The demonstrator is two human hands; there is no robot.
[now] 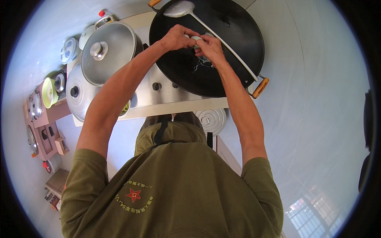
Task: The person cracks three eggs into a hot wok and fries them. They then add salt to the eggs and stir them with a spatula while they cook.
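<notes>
Over a large black wok [238,35], both hands meet at a pale egg [196,38]. My left hand [179,37] grips its left side with thumb and fingers. From the right, my right hand [212,49] pinches the same shell. How far the shell is split is hidden by the fingers. Below the right hand, whitish, clear strands like egg white [202,63] lie on the wok's dark surface. A metal wok spatula [224,43] rests across the wok, its blade at the far side and its handle end at the right rim.
Left of the wok stands a pot with a glass lid [114,44], near a metal lid with a black knob [82,92]. Stove knobs [156,86] line the steel front. A wooden wok handle [260,88] juts out right, near the tiled wall [297,89]. A green bowl [49,92] is farther left.
</notes>
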